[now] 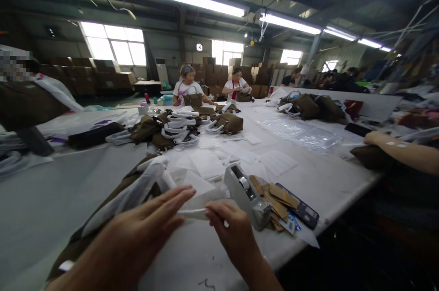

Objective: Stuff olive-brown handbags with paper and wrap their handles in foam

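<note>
My left hand (144,231) lies low in the view with its fingers stretched out over a white wrapped strap (130,197) of a brown bag (85,236). My right hand (228,229) is closed in a pinch on the end of a thin white strip (192,212) that runs between the two hands; the left fingertips touch its other end. Just right of my right hand stands a grey tape dispenser (247,195). Behind the hands lie loose white paper sheets (206,165).
Brown card tags (277,202) and a dark phone (303,211) lie right of the dispenser. Piles of brown bags with white-wrapped handles (178,128) fill the middle of the white table (51,199). A co-worker's arm (401,151) rests at the right; other people sit at the far end.
</note>
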A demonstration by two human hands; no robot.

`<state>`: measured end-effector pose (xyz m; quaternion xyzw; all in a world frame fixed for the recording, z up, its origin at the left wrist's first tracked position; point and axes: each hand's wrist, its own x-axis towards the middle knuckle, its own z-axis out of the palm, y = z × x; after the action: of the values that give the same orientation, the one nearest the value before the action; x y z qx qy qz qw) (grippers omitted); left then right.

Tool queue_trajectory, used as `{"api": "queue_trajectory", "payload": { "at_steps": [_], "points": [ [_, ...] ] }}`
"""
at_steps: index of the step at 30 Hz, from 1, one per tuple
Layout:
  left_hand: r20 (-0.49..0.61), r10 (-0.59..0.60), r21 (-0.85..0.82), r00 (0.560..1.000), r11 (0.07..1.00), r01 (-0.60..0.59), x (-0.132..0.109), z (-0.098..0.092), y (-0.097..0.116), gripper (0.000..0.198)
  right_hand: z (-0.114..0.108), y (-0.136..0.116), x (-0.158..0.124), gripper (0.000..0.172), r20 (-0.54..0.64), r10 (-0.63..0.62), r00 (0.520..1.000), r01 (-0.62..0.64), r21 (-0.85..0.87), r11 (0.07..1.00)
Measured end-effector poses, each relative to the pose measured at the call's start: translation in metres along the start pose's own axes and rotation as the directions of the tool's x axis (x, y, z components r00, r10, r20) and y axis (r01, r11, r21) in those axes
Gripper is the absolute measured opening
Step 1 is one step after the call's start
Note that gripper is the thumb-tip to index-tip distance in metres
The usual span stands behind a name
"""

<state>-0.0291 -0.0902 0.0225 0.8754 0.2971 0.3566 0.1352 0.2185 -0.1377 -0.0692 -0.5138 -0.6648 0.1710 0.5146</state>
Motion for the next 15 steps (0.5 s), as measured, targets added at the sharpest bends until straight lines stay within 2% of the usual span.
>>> {"api": "queue_trajectory", "payload": {
  "at_steps": [2, 3, 4, 6, 7, 9, 11, 13, 15],
  "points": [
    [0.222, 0.006, -0.040, 0.975, 0.999, 0.003, 0.007, 0.023, 0.016, 0.045, 0.001, -0.018, 0.004, 0.016, -0.040, -0.118, 0.992, 0.121, 0.085, 0.989],
    [0.306, -0.033, -0.073, 0.952, 0.996, 0.058, 0.011, 0.031, 0.019, 0.034, 0.004, -0.023, 0.006, 0.015, -0.094, -0.116, 0.989, 0.129, 0.148, 0.981],
    [0.360, -0.110, -0.114, 0.927, 0.981, 0.160, 0.016, 0.035, 0.021, 0.025, 0.008, -0.027, 0.007, 0.017, -0.153, -0.074, 0.985, 0.108, 0.229, 0.967],
    [0.412, -0.301, -0.200, 0.860, 0.891, 0.408, 0.024, 0.038, 0.019, 0.032, 0.019, -0.027, 0.008, 0.030, -0.192, 0.067, 0.979, 0.024, 0.436, 0.900],
    [0.414, -0.381, -0.257, 0.827, 0.822, 0.508, 0.028, 0.038, 0.017, 0.038, 0.025, -0.025, 0.007, 0.039, -0.147, 0.126, 0.981, -0.029, 0.532, 0.846],
    [0.389, -0.478, -0.390, 0.787, 0.689, 0.611, 0.034, 0.036, 0.014, 0.047, 0.036, -0.018, 0.005, 0.054, 0.009, 0.185, 0.983, -0.148, 0.633, 0.760],
    [0.335, -0.519, -0.492, 0.786, 0.615, 0.616, 0.038, 0.036, 0.011, 0.053, 0.044, -0.011, 0.002, 0.060, 0.118, 0.236, 0.965, -0.257, 0.622, 0.739],
    [0.284, -0.556, -0.556, 0.781, 0.568, 0.607, 0.040, 0.037, 0.011, 0.053, 0.048, -0.007, -0.003, 0.057, 0.177, 0.274, 0.945, -0.323, 0.619, 0.716],
    [0.261, -0.572, -0.598, 0.778, 0.537, 0.595, 0.040, 0.038, 0.013, 0.052, 0.051, -0.007, -0.009, 0.056, 0.254, 0.258, 0.932, -0.362, 0.686, 0.631]
  ]
}}
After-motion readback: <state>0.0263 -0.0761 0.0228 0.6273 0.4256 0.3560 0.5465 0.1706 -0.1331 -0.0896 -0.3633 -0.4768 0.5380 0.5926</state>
